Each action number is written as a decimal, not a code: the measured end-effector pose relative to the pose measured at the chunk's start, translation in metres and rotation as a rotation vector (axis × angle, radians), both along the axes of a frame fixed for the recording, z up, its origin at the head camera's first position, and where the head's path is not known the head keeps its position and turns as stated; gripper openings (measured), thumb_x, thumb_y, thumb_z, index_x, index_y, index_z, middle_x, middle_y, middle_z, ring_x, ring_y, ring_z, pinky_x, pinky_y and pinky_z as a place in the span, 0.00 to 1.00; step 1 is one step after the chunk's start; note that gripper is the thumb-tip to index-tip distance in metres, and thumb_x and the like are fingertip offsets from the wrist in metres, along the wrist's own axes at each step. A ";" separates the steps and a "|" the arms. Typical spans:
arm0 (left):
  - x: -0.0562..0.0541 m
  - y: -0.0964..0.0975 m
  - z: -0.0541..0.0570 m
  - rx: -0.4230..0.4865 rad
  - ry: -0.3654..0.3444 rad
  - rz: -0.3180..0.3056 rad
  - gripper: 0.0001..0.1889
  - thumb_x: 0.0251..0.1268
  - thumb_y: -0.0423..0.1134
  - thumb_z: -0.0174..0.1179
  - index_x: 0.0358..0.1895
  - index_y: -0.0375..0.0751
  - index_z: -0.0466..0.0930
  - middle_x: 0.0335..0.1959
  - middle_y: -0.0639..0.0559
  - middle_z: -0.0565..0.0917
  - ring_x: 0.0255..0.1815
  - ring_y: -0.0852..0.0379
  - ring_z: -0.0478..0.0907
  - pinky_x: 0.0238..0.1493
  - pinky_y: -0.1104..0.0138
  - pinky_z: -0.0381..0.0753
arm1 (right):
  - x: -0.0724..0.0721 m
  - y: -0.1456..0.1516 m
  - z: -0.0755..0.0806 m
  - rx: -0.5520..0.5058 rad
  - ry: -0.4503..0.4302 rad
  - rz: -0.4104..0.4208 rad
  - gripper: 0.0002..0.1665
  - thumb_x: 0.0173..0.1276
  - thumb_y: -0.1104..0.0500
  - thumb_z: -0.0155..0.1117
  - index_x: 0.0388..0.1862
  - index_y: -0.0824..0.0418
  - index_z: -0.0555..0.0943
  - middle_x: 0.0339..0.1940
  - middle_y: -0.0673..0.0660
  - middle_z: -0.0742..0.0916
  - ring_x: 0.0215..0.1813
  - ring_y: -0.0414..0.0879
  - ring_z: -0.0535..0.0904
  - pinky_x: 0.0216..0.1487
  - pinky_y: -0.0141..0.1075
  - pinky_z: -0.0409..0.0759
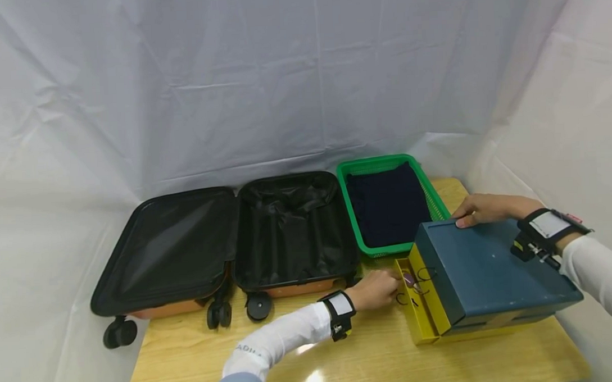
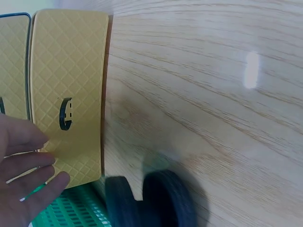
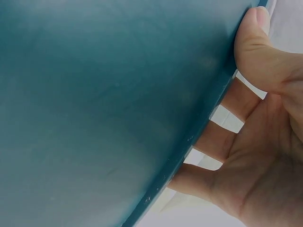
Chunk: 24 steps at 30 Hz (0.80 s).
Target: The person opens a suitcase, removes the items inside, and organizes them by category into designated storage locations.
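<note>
A blue drawer cabinet with yellow drawer fronts stands at the right of the table. Its lower yellow drawer is pulled out and bears a dark curved handle. Inside lies a small purple item, partly hidden. My left hand is at the far corner of this drawer; in the left wrist view its spread fingers overlap the drawer front. My right hand grips the cabinet's far top edge, thumb on the top face and the other fingers behind the edge.
Beyond the cabinet, a green basket holds folded dark navy cloth. An opened black-lined suitcase lies to the left, its wheels facing me. White sheeting hangs behind the wooden table.
</note>
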State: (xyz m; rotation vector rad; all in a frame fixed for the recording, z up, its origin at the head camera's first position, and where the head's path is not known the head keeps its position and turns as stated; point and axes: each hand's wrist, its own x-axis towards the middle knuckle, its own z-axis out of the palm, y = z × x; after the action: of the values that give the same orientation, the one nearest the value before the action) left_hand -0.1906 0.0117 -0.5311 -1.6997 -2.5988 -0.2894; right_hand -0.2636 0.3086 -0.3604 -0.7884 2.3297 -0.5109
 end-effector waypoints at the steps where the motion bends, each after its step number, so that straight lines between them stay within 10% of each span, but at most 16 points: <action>1: 0.000 0.003 0.000 -0.019 0.002 -0.012 0.10 0.66 0.29 0.57 0.27 0.48 0.78 0.28 0.58 0.75 0.26 0.66 0.69 0.26 0.76 0.61 | 0.000 0.000 0.000 -0.002 0.002 0.005 0.19 0.75 0.59 0.58 0.57 0.67 0.83 0.48 0.56 0.88 0.44 0.42 0.82 0.47 0.37 0.79; 7: -0.001 0.011 -0.002 -0.171 0.003 -0.068 0.15 0.71 0.36 0.56 0.58 0.44 0.82 0.66 0.49 0.74 0.68 0.55 0.68 0.63 0.71 0.68 | 0.000 -0.004 0.002 -0.012 0.006 0.023 0.17 0.75 0.59 0.57 0.56 0.65 0.84 0.46 0.54 0.88 0.44 0.43 0.83 0.47 0.38 0.79; 12: -0.005 0.004 -0.001 -0.078 0.109 0.002 0.15 0.70 0.35 0.56 0.57 0.46 0.83 0.61 0.52 0.79 0.65 0.56 0.71 0.65 0.67 0.66 | 0.006 -0.018 0.008 0.131 0.214 0.025 0.10 0.72 0.58 0.61 0.41 0.59 0.88 0.34 0.52 0.87 0.33 0.43 0.79 0.35 0.40 0.77; 17: -0.009 -0.006 0.008 0.073 0.261 0.173 0.13 0.70 0.36 0.57 0.53 0.48 0.85 0.57 0.52 0.81 0.64 0.52 0.72 0.66 0.63 0.66 | 0.023 -0.037 0.015 0.397 0.456 -0.163 0.18 0.64 0.52 0.71 0.18 0.59 0.79 0.19 0.49 0.72 0.23 0.44 0.67 0.24 0.38 0.65; 24: -0.015 -0.015 0.007 0.040 0.304 0.318 0.15 0.66 0.40 0.64 0.55 0.49 0.84 0.67 0.43 0.73 0.72 0.45 0.64 0.70 0.55 0.61 | 0.035 -0.054 0.019 0.442 0.503 -0.211 0.22 0.66 0.58 0.69 0.15 0.59 0.71 0.16 0.51 0.68 0.21 0.47 0.67 0.22 0.38 0.66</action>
State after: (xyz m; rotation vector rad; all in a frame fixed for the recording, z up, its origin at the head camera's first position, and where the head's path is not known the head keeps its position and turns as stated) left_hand -0.2057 -0.0036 -0.5245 -1.1821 -2.5554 -0.0658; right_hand -0.2288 0.2549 -0.3409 -0.4968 2.8578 0.1483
